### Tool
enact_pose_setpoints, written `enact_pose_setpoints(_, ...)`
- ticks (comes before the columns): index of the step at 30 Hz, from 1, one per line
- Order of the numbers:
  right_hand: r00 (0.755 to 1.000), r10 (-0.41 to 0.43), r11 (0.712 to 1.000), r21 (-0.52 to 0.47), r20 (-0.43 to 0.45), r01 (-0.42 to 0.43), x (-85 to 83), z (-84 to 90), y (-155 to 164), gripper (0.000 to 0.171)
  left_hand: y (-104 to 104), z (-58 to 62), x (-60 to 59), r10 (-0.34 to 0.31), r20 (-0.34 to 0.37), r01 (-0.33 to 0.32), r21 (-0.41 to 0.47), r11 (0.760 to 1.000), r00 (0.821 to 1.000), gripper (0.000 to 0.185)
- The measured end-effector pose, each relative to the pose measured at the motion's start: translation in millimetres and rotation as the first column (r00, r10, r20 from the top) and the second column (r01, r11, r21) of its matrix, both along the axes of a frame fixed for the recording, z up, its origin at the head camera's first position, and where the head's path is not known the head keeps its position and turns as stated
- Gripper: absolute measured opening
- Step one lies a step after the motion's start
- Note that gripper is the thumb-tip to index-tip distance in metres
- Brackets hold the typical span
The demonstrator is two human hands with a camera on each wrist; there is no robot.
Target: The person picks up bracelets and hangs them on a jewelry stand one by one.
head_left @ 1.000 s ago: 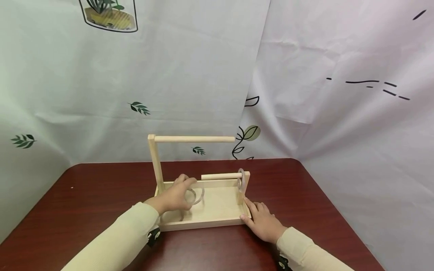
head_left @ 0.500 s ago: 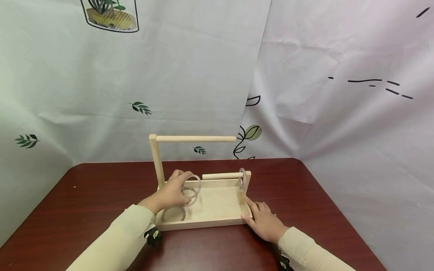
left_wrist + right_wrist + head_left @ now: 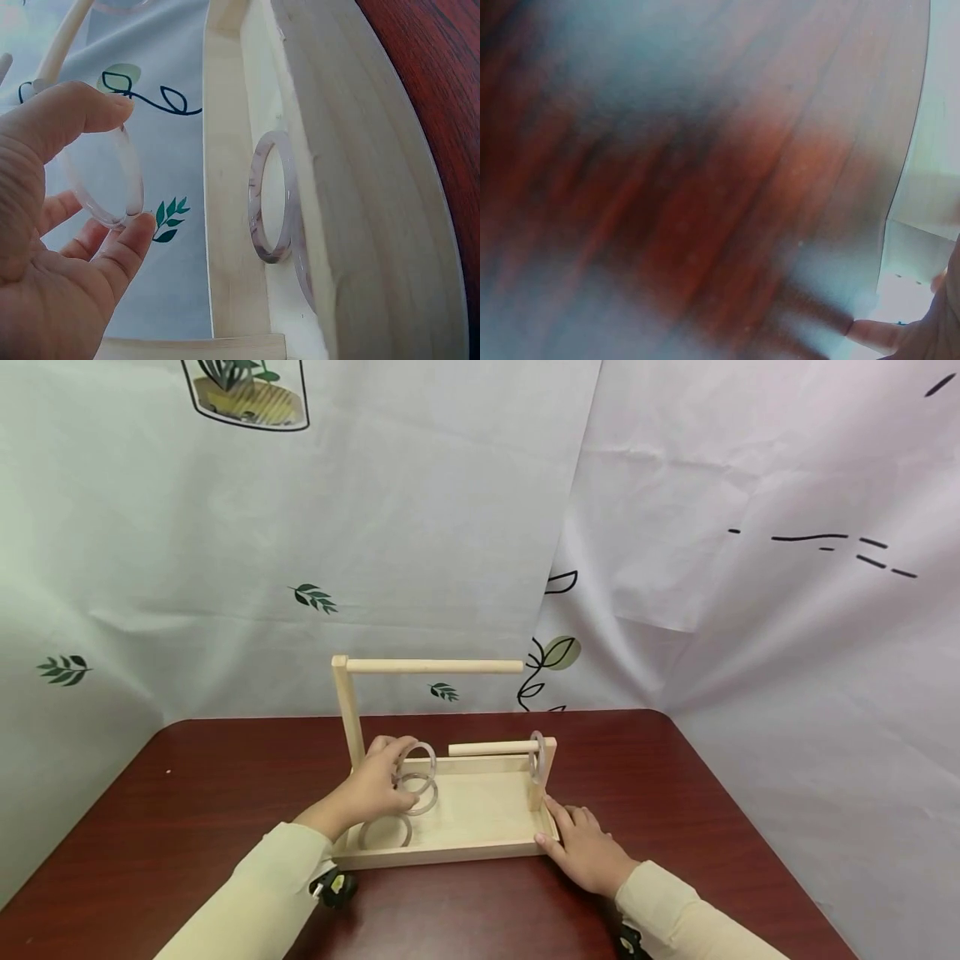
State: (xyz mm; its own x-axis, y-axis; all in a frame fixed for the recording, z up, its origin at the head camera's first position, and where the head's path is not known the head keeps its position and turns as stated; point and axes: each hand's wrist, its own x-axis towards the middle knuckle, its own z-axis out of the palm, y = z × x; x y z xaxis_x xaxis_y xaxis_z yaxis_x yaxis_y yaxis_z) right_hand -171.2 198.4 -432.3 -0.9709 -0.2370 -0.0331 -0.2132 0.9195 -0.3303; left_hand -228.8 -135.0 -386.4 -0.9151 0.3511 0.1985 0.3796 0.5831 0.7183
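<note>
My left hand pinches a pale translucent bangle between thumb and fingertips, raised over the left part of a light wooden tray stand. Below it, a second bangle lies in the tray, and another bangle sits nearer the front wall. On the stand's short lower rod hangs one more bangle, close to the right post. My right hand rests at the tray's right end, fingers fairly straight and touching the rim; the right wrist view catches only part of it.
A longer upper rod reaches right from the tall left post, its right end free. The stand is on a dark red wooden table. A white printed cloth hangs behind.
The left hand has drawn slightly left and up, lifting its bangle off the tray and turning it into fuller view. The right hand stays at the tray's end.
</note>
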Motion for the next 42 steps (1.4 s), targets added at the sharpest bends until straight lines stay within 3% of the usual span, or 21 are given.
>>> enact_pose_setpoints(15,1.0,-0.003,1.0,0.01,0.028,0.002,-1.3,-4.6,0,0.066,6,3.6,2.8,-0.005,0.145,-0.022,0.189,0.982,0.989,0.075)
enact_pose_setpoints(28,1.0,0.004,1.0,0.004,-0.005,-0.004,-5.9,-4.3,1,0.066,24,13.5,1.1,0.001,0.167,-0.057,0.332,0.942,0.986,0.079)
enact_pose_setpoints(33,1.0,0.006,1.0,0.007,-0.004,-0.006,-6.5,-5.5,2,0.066,32,13.2,-2.6,0.016,0.159,-0.076,0.376,0.923,0.987,0.078)
enact_pose_setpoints(42,1.0,0.004,1.0,0.017,-0.011,-0.004,-6.8,-5.1,2,0.067,40,10.0,-6.7,0.009,0.208,-0.102,0.443,0.891,0.978,0.075)
